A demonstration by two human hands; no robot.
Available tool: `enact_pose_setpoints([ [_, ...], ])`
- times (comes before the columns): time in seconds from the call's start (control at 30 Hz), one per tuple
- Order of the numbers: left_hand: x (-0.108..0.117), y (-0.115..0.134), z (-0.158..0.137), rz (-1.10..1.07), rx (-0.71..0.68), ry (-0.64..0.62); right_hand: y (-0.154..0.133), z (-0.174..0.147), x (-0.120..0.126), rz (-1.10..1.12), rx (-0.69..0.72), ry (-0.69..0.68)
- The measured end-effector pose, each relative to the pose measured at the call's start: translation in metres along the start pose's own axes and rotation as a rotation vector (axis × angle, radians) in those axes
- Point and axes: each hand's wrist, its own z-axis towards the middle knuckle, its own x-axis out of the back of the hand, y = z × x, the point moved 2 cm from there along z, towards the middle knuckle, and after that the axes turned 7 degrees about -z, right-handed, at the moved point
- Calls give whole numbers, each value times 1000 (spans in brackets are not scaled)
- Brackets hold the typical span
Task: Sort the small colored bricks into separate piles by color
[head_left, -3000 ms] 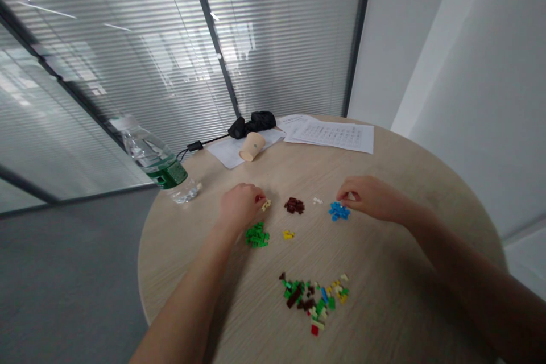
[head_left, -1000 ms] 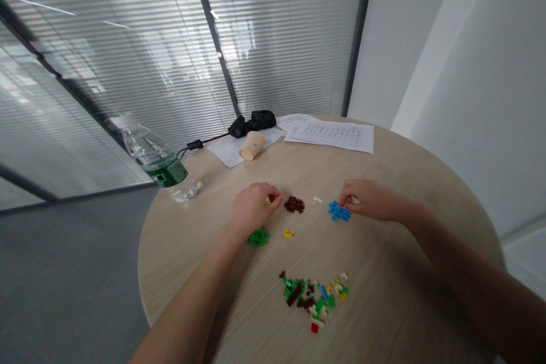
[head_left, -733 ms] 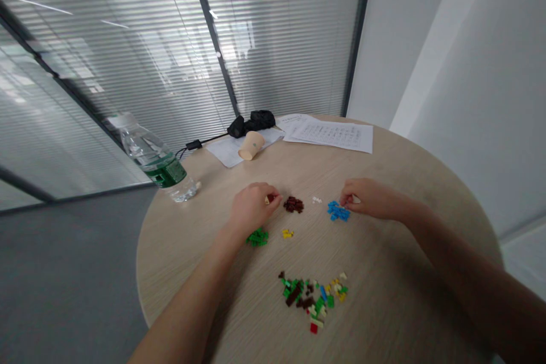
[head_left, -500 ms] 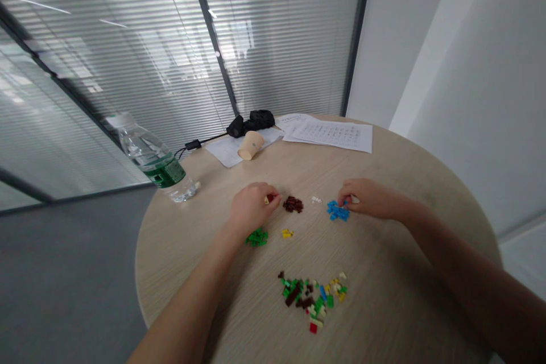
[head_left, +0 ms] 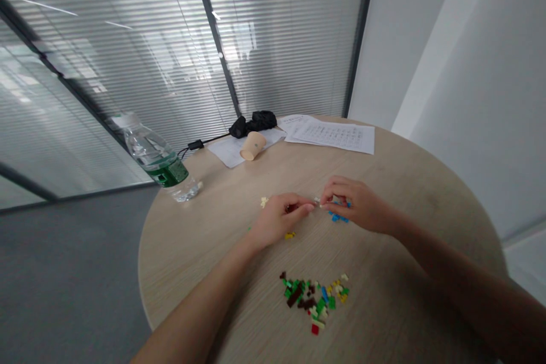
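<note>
My left hand is over the table with thumb and fingers pinched together; what sits between the tips is too small to make out. Facing it, my right hand is also closed in a pinch, its tips close to the left ones, with a tiny pale bit there that I cannot name. Blue toy bricks lie partly under the right hand. White pieces show just behind the fingertips. Cream bricks and yellow bricks lie around the left hand, which hides the brown pile and most of the green one.
A mixed heap of small bricks lies nearer me on the round wooden table. Farther back are a tipped paper cup, printed sheets and a black bundle with a cable. A water bottle stands at left.
My left hand has moved right, across the brown pile, uncovering the cream bricks. My right hand has shifted left, and the fingertips of both hands are now close together.
</note>
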Motion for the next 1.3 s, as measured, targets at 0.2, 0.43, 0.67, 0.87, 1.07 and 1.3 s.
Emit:
enact_pose_setpoints([
  [0.2, -12, -6, 2, -158, 7, 4, -14, -2, -14, 82, 74, 175],
  [0.43, 24, -18, 2, 390, 37, 170, 11, -2, -4, 24, -58, 120],
  [0.67, 59, -35, 0, 808, 182, 293, 29, -7, -14, -122, -110, -223],
  [0.87, 53, -40, 0, 806, 204, 255, 28, -6, -19, -98, -88, -282],
  [1.07, 54, -40, 1, 743, 131, 311, 40, -6, -12, -130, -79, -309],
  [1.3, 44, -49, 4, 599, 11, 173, 31, -5, -17, -69, -12, -307],
])
